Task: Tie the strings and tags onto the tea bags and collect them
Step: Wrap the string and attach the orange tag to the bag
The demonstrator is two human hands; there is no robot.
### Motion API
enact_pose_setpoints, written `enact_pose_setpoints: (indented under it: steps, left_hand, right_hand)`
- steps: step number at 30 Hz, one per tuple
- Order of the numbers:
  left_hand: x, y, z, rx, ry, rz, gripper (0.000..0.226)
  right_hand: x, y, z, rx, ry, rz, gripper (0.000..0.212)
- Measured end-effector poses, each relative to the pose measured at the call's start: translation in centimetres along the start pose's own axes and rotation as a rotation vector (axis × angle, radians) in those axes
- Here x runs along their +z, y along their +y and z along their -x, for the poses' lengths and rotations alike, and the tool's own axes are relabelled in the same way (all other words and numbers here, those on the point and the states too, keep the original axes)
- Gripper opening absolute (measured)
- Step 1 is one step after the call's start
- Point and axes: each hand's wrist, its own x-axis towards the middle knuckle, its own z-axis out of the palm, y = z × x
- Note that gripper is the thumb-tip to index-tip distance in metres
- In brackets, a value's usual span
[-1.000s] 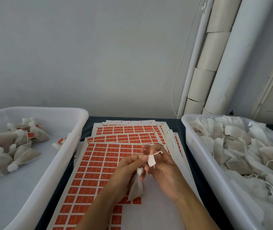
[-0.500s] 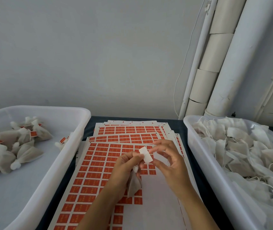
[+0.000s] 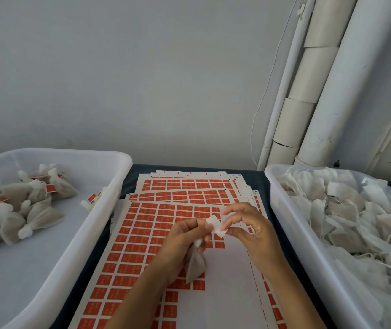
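Left hand (image 3: 185, 233) grips the gathered neck of one tea bag (image 3: 195, 267); fingers curled round it, bag body hanging below the fist toward 6 o'clock, over the label sheets (image 3: 142, 236). Right hand (image 3: 251, 231) at 3 o'clock of the left, thumb and forefinger pinched on a small white tag (image 3: 216, 224); remaining fingers loosely curled. Tag sits between the two hands, its white back facing up. String not resolvable here; cannot tell whether it is already knotted.

Finished tub (image 3: 109, 198) at 9 o'clock: tied bags with orange tags clustered toward its far left. Supply tub (image 3: 284, 210) at 3 o'clock: heaped with loose untied bags and strings.

Judged step: fixing the tag to the string end, bag not yet collected.

Risks:
- Tag is light and, if adhesive, may fold crooked or stick to a fingertip instead of the string.
- String is thin; it could slip out before the tag closes round it.
- Loosened left grip would let the neck open or drop the bag onto the sheets.
- Bag hangs just above the sheets; brushing could lift labels.
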Motion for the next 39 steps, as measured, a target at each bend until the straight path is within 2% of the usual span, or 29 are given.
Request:
enact_pose_setpoints:
  steps: [3, 6, 10, 13, 18, 22, 27, 32, 39]
  left_hand:
    - [0.1, 0.1, 0.0, -0.002, 0.022, -0.006, 0.02]
    - [0.1, 0.1, 0.0, -0.018, 0.064, -0.033, 0.023]
    - [0.4, 0.1, -0.1, -0.093, 0.099, -0.049, 0.027]
    - [0.4, 0.3, -0.2, -0.142, 0.114, -0.079, 0.025]
    - [0.2, 0.7, -0.1, -0.207, 0.084, -0.051, 0.02]
    - [0.2, 0.7, 0.1, -0.226, 0.057, -0.052, 0.03]
    - [0.4, 0.7, 0.2, -0.198, 0.039, -0.127, 0.03]
    - [0.4, 0.7, 0.3, -0.155, -0.01, -0.187, 0.028]
    - [0.5, 0.9, 0.6, -0.088, -0.076, -0.218, 0.043]
  right_hand:
    - [0.0, -0.1, 0.0, -0.01, -0.014, 0.016, 0.014]
    - [-0.1, -0.1, 0.0, -0.03, -0.027, 0.153, 0.02]
    - [-0.8, -0.3, -0.2, -0.296, -0.004, 0.475, 0.006]
    - [-1.0, -0.6, -0.2, -0.324, -0.05, 0.559, 0.01]
    - [-1.1, -0.3, -0.1, -0.207, -0.094, 0.49, 0.01]
    - [-1.0, -0.3, 0.1, -0.04, -0.101, 0.26, 0.021]
    - [0.6, -0.3, 0.2, 0.104, -0.033, 0.022, 0.01]
    - [1.6, 0.1, 0.3, 0.122, 0.024, -0.04, 0.016]
    - [1.7, 0.7, 0.5, 0.107, 0.0, 0.005, 0.013]
